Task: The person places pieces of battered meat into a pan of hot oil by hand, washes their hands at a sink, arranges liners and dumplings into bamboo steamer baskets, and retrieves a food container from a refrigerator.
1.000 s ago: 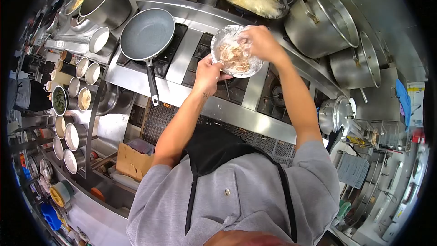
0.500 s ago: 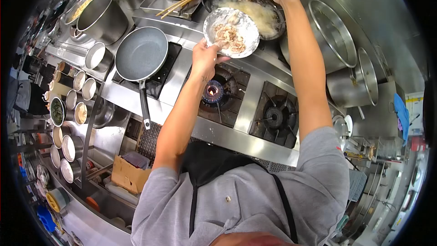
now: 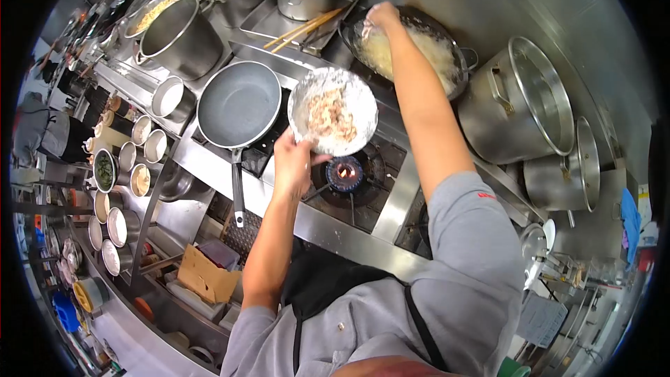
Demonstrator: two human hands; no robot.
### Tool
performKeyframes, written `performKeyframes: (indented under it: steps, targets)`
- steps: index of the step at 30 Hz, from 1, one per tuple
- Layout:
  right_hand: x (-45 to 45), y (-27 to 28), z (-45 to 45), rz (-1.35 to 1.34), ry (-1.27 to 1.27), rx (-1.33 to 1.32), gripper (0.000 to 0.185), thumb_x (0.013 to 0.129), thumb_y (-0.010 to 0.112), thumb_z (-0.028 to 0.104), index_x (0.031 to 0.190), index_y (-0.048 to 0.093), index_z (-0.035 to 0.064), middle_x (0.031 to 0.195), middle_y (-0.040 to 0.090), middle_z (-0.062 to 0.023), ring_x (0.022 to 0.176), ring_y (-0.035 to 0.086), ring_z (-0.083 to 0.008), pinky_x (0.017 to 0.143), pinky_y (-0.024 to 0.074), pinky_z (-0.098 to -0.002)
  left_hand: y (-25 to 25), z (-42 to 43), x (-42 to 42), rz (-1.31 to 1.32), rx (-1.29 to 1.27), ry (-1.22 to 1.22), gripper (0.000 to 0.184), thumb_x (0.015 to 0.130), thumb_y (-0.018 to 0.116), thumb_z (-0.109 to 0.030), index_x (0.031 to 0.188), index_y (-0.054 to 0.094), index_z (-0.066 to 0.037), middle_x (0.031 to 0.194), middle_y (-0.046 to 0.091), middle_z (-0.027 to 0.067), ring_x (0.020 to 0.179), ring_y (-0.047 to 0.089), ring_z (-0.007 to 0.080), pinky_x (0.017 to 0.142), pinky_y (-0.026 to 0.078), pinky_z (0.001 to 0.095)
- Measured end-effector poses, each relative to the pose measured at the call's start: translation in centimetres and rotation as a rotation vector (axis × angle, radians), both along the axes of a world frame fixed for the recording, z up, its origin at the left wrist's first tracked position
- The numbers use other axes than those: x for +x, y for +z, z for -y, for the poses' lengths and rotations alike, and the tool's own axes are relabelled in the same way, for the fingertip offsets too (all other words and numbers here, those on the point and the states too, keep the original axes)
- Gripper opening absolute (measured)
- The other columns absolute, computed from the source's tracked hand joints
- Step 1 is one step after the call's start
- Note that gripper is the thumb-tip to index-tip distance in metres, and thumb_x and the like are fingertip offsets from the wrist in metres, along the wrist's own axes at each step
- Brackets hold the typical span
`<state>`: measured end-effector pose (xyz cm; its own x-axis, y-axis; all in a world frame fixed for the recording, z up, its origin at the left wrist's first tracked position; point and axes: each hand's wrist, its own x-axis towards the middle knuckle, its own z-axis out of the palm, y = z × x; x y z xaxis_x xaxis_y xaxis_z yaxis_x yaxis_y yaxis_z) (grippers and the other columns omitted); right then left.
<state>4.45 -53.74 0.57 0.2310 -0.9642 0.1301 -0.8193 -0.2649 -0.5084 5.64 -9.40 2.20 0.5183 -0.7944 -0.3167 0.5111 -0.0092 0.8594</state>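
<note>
My left hand (image 3: 293, 166) grips the rim of a metal bowl (image 3: 300, 106), thumb at its near edge. The bowl is tilted, its wall dusted white, and it holds flour-coated meat pieces (image 3: 331, 115). My right hand (image 3: 382, 15) is lowered over the left side of a dark wok (image 3: 459, 82) at the back of the stove. Its fingers are closed around pale coated pieces, partly hidden by the hand. Pale frothing oil (image 3: 427, 52) bubbles in the wok.
A lit burner (image 3: 345, 174) is below the bowl. A grey frying pan (image 3: 239, 105) stands left of it, handle toward me. Cooking chopsticks (image 3: 305, 29) lie across a tray at the back. Large stockpots (image 3: 499, 122) stand on the right. Small metal containers (image 3: 123, 227) line the left.
My right hand has come down from above the wok to the left part of its oil. The bowl has moved nearer to me and away from the wok. The camera view has shifted.
</note>
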Motion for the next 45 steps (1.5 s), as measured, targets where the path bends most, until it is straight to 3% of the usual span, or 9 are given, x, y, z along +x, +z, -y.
performKeyframes:
  steps: [4, 6, 14, 16, 20, 22, 36, 39, 45]
  targets:
    - [-0.3, -0.8, 2.4, 0.186, 0.043, 0.174, 0.030, 0.072, 0.069, 0.018, 0.101, 0.072, 0.0098, 0.108, 0.069, -0.0161, 0.105, 0.065, -0.0328, 0.094, 0.0499, -0.0370, 0.5, -2.8, 0.4, -0.033, 0.004, 0.033, 0.040, 0.083, 0.047, 0.008, 0.123, 0.053, 0.006, 0.107, 0.067, 0.0152, 0.084, 0.070, 0.0214, 0.058, 0.062, 0.0275]
    - [-0.8, -0.3, 2.1, 0.291, -0.096, -0.191, 0.033, 0.072, 0.067, 0.017, 0.103, 0.071, 0.0085, 0.108, 0.069, -0.0173, 0.105, 0.064, -0.0340, 0.093, 0.0497, -0.0386, -0.5, -3.9, 1.0, -0.005, 0.021, 0.006, 0.040, 0.084, 0.047, 0.008, 0.123, 0.052, 0.006, 0.107, 0.067, 0.0151, 0.084, 0.070, 0.0216, 0.059, 0.062, 0.0277]
    - [-9.4, 16.8, -20.2, 0.458, 0.141, -0.150, 0.010, 0.073, 0.060, -0.005, 0.082, 0.066, -0.0047, 0.070, 0.066, -0.0105, 0.063, 0.066, -0.0201, 0.054, 0.0521, -0.0303, -0.5, -6.6, 1.1, -0.016, -0.021, -0.086, 0.039, 0.085, 0.047, 0.005, 0.123, 0.053, 0.006, 0.109, 0.066, 0.0144, 0.088, 0.069, 0.0204, 0.067, 0.062, 0.0289]
    - [-11.4, 14.6, -23.7, 0.344, 0.472, 0.041, 0.025, 0.077, 0.072, 0.017, 0.096, 0.070, 0.0020, 0.078, 0.066, -0.0036, 0.067, 0.059, -0.0110, 0.059, 0.0515, -0.0280, -0.1, -6.4, 0.9, -0.048, -0.009, -0.126, 0.036, 0.085, 0.048, 0.005, 0.120, 0.054, 0.006, 0.107, 0.066, 0.0147, 0.086, 0.069, 0.0205, 0.067, 0.061, 0.0285]
    - [-11.6, 9.5, -35.1, -0.274, 0.894, -0.197, 0.031, 0.073, 0.072, 0.009, 0.103, 0.068, 0.0025, 0.092, 0.066, -0.0157, 0.086, 0.064, -0.0304, 0.077, 0.0536, -0.0379, -0.2, -6.6, -1.0, -0.073, -0.041, -0.225, 0.032, 0.086, 0.050, 0.005, 0.118, 0.055, 0.003, 0.105, 0.067, 0.0131, 0.085, 0.069, 0.0192, 0.067, 0.062, 0.0291]
    - [-11.8, 5.5, -38.1, -0.328, 0.661, -0.090, 0.036, 0.068, 0.071, 0.005, 0.103, 0.069, 0.0061, 0.095, 0.065, -0.0209, 0.098, 0.062, -0.0370, 0.084, 0.0507, -0.0419, 0.2, -6.4, -1.9, -0.100, -0.061, -0.246, 0.029, 0.086, 0.050, 0.005, 0.114, 0.056, 0.003, 0.102, 0.067, 0.0133, 0.083, 0.069, 0.0194, 0.067, 0.062, 0.0290]
    - [-16.7, 17.0, -28.5, 0.080, 0.696, -0.042, 0.011, 0.074, 0.067, -0.001, 0.086, 0.069, -0.0018, 0.088, 0.070, -0.0075, 0.083, 0.065, -0.0134, 0.075, 0.0510, -0.0275, 0.2, 2.1, -4.0, -0.034, -0.125, -0.271, 0.034, 0.086, 0.049, 0.004, 0.120, 0.053, 0.006, 0.104, 0.066, 0.0170, 0.085, 0.069, 0.0236, 0.060, 0.062, 0.0286]
    - [-16.4, 18.7, -24.6, 0.383, 0.718, -0.066, 0.013, 0.076, 0.064, 0.004, 0.084, 0.073, 0.0093, 0.078, 0.069, -0.0035, 0.064, 0.065, -0.0104, 0.064, 0.0523, -0.0261, 1.8, 4.9, -4.0, -0.033, -0.172, -0.237, 0.034, 0.086, 0.049, 0.005, 0.120, 0.052, 0.007, 0.105, 0.066, 0.0167, 0.085, 0.069, 0.0236, 0.060, 0.062, 0.0290]
    - [-14.5, 24.1, -22.3, 0.435, 0.662, 0.011, 0.015, 0.069, 0.062, -0.006, 0.082, 0.070, -0.0050, 0.077, 0.071, -0.0128, 0.064, 0.066, -0.0160, 0.058, 0.0517, -0.0256, 3.0, 9.1, -3.6, -0.010, -0.186, -0.206, 0.033, 0.085, 0.049, 0.006, 0.118, 0.053, 0.006, 0.103, 0.066, 0.0150, 0.083, 0.069, 0.0219, 0.059, 0.062, 0.0292]
